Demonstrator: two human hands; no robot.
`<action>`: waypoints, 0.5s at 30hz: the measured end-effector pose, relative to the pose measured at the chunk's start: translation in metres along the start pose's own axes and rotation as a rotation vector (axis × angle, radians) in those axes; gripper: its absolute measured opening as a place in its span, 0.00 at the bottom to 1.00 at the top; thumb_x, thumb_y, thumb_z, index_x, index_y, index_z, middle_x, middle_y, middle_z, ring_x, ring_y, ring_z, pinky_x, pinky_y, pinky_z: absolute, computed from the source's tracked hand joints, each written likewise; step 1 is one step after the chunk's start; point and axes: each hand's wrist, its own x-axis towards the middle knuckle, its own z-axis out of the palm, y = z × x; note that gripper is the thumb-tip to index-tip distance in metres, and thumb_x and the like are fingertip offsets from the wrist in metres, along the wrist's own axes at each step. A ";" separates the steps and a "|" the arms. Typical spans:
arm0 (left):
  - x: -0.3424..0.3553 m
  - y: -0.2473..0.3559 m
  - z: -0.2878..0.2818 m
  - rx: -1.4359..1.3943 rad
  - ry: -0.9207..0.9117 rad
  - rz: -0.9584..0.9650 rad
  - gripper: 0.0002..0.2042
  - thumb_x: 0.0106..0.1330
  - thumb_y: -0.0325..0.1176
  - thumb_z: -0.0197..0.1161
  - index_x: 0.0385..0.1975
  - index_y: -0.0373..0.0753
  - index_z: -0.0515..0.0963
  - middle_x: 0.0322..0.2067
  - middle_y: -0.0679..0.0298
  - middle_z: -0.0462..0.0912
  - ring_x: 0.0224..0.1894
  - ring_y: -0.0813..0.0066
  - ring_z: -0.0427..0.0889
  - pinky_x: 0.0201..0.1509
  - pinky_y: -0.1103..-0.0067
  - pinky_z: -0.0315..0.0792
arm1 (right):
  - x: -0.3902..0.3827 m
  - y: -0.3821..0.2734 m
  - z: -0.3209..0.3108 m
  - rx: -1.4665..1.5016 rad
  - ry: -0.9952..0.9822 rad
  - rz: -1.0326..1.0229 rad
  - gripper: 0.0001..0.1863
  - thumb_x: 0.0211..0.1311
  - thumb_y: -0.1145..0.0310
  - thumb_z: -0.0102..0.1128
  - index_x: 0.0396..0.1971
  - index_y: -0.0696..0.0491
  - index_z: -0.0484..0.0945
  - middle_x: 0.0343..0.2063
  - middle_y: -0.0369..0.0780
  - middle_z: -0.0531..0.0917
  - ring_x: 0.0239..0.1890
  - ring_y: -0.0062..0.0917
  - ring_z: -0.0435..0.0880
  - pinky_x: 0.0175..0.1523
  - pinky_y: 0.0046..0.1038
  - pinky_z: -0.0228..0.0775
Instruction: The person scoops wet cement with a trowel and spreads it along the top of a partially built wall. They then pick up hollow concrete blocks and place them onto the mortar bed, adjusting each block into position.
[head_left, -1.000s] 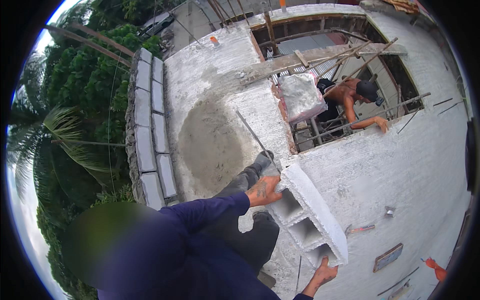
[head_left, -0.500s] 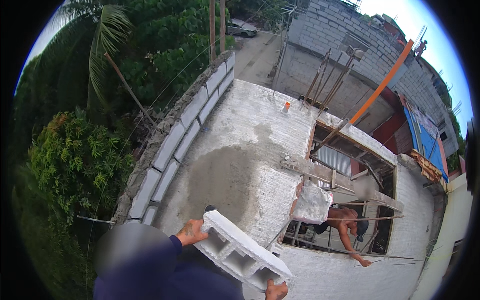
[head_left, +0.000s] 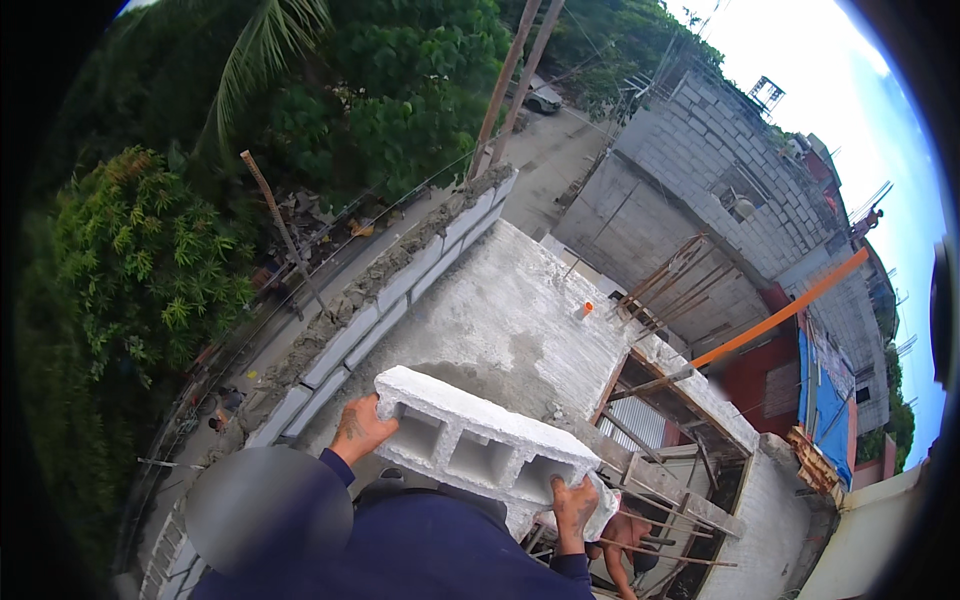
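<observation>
A grey concrete hollow block point(head_left: 490, 416) hangs in front of my body, its open cells facing me. My left hand point(head_left: 362, 430) is closed on its left end. My right hand point(head_left: 573, 508) grips the right end, with the thumb by the rightmost cell. To the left and ahead runs a low block wall point(head_left: 362, 346) with rough mortar point(head_left: 335, 328) along its top. The held block is apart from that wall.
Beyond the block lies a concrete slab point(head_left: 470, 300) with a damp patch. At right is a framed floor opening point(head_left: 690, 440) with planks, bars and a co-worker point(head_left: 625, 535) low inside it. An orange pipe point(head_left: 780, 310) slants above. Trees and a road lie past the wall.
The block has come up and closer to my chest, held in both hands throughout. My view has turned, so the opening and the co-worker now sit lower in it.
</observation>
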 end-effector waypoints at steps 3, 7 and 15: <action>0.062 0.028 0.018 0.024 0.033 -0.021 0.18 0.42 0.37 0.59 0.30 0.29 0.76 0.28 0.44 0.78 0.33 0.46 0.77 0.40 0.65 0.71 | 0.079 0.001 0.015 -0.023 -0.018 -0.022 0.21 0.37 0.61 0.64 0.28 0.62 0.77 0.24 0.54 0.80 0.30 0.50 0.79 0.36 0.40 0.70; 0.147 0.062 0.063 0.100 0.072 -0.073 0.18 0.42 0.37 0.59 0.30 0.29 0.76 0.27 0.44 0.79 0.33 0.46 0.78 0.40 0.65 0.71 | 0.202 0.012 0.046 -0.047 -0.087 -0.038 0.22 0.37 0.58 0.63 0.27 0.62 0.77 0.22 0.55 0.79 0.29 0.50 0.79 0.35 0.42 0.70; 0.289 0.155 0.122 0.029 0.167 -0.216 0.17 0.42 0.37 0.59 0.31 0.31 0.76 0.27 0.46 0.79 0.33 0.49 0.79 0.39 0.66 0.71 | 0.449 -0.026 0.060 -0.076 -0.235 -0.170 0.21 0.37 0.58 0.65 0.26 0.62 0.77 0.21 0.55 0.78 0.28 0.49 0.79 0.34 0.42 0.71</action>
